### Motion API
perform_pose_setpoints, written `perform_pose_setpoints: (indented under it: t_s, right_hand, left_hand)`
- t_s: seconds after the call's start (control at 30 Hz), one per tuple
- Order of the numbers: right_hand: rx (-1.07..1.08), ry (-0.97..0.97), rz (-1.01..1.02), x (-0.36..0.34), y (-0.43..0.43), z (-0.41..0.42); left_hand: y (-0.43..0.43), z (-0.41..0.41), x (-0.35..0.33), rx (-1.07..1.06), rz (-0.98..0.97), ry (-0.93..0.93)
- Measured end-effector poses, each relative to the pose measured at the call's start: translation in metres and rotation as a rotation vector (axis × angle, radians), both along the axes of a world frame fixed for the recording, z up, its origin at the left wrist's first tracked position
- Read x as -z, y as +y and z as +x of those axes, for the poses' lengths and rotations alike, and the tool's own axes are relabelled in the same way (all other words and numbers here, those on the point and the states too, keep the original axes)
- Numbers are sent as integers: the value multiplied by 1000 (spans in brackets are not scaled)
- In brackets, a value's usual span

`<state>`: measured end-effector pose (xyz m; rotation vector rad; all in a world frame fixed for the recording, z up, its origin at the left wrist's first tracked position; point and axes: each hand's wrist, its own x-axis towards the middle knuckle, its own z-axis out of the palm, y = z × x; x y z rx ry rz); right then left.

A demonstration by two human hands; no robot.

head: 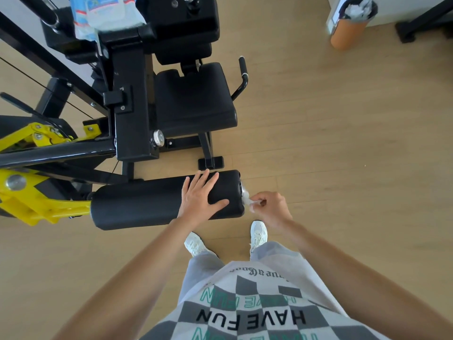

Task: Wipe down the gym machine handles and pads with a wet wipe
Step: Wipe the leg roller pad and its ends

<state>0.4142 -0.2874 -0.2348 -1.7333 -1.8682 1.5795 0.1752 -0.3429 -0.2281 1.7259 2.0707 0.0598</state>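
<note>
Wood floor (318, 143) under machine; L hand (199, 196) lay flat, fingers straight, on roller pad (147, 204), R hand (269, 207) pinched wipe (246, 200) against pad's end.

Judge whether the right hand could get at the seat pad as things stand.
Probably yes: the right hand, pinching the wet wipe at the end of the roller pad, has only bare floor between it and the seat pad, though a forward lean seems likely.
</note>
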Motion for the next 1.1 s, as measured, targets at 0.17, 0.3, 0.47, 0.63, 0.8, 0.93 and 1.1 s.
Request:
perform_pose_setpoints:
  t_s: [0.17,0.3,0.47,0.63,0.8,0.93,1.1]
  right_hand:
    - [96,76,102,-12,21,-18]
    - [67,115,116,-9,8,-33]
    - [45,94,117,-3,-16,-17]
    - [13,48,34,2,-14,-2]
    - [190,57,166,-11,23,-14]
    - [185,109,139,-18,40,-27]
    - [86,139,145,-10,17,-32]
  left_hand:
    - [13,-5,-5,9,-70,-17]
    - [12,-5,-4,13,-74,-6]
    - [12,-5,-4,4,-59,-28]
    - [14,-5,-6,-7,-62,-59]
    - [4,-4,-4,-43,144,-114]
    - [-12,12,-8,-61,364,-16]
    - [-40,25,1,-13,326,57]
